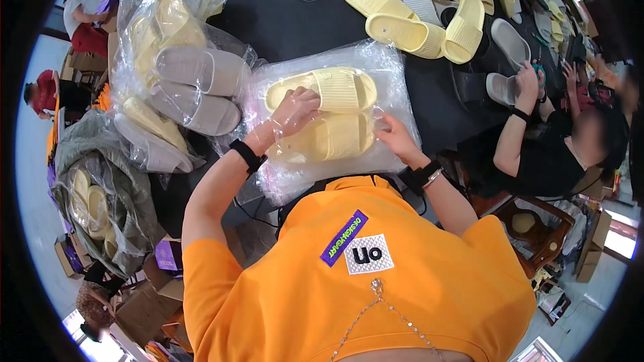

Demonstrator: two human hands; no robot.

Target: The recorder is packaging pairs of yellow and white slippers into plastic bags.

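A pair of pale yellow slide slippers lies side by side on a stack of clear plastic bags (396,87) in front of me. The far slipper (345,89) and the near slipper (329,137) both have their toes to the right; clear film covers at least the near one. My left hand (295,112) is closed, its fingers curled at the far slipper's strap edge, with film glinting over the wrist. Beside the toe of the near slipper is my right hand (397,138), thumb and forefinger apart at the film's edge.
Bagged grey slippers (201,80) and bagged yellow ones (168,23) pile up at left. A grey sack (107,181) holds more. Loose slippers (429,27) heap at the far right of the black table (288,27). At right, a co-worker (557,147) handles a grey slipper (502,89).
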